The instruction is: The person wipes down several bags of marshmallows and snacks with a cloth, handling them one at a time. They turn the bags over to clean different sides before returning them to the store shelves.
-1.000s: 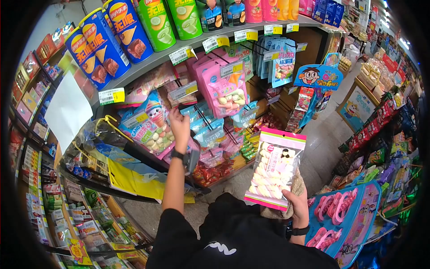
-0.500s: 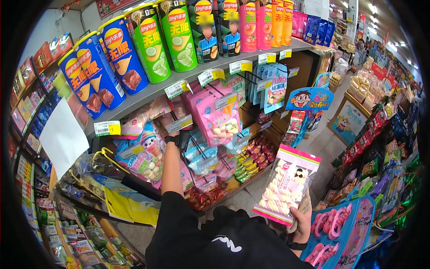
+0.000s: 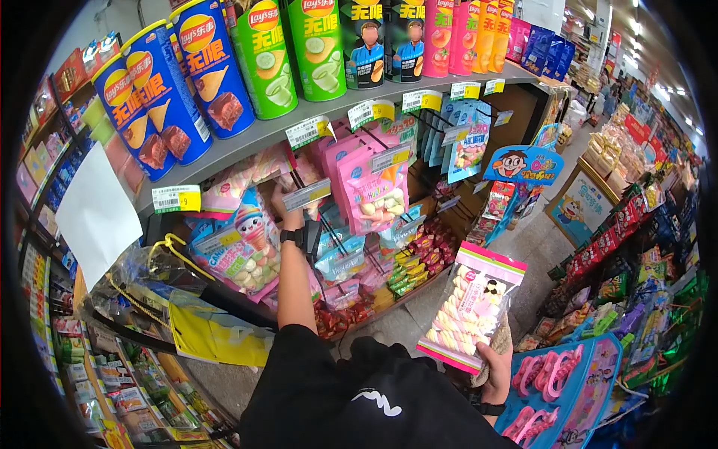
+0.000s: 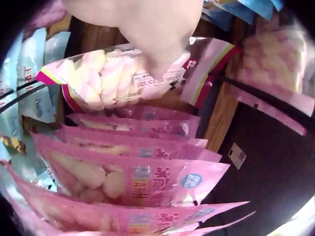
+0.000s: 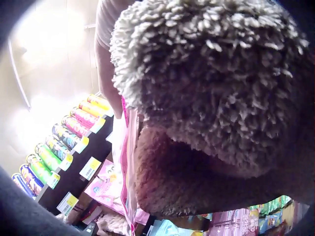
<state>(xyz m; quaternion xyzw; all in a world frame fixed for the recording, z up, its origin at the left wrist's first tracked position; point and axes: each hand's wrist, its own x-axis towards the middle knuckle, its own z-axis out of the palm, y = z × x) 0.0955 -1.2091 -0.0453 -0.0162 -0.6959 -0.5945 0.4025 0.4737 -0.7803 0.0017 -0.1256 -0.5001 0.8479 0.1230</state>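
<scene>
Left arm [image 3: 297, 288] extends forward, left hand [image 4: 147, 22] partly hidden, curl unclear; right hand [image 3: 499, 369] grips, thumb [image 3: 485, 349] uppermost.

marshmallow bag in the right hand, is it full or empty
Full: in the head view, twisted marshmallows show through most of the clear front of the bag in the right hand.

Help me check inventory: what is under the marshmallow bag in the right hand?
A fuzzy cloth shows under the marshmallow bag, at the right hand; how the fingers lie there is covered.

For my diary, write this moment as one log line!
right grip: holds marshmallow bag, fuzzy cloth | left grip: touches second marshmallow bag
</scene>
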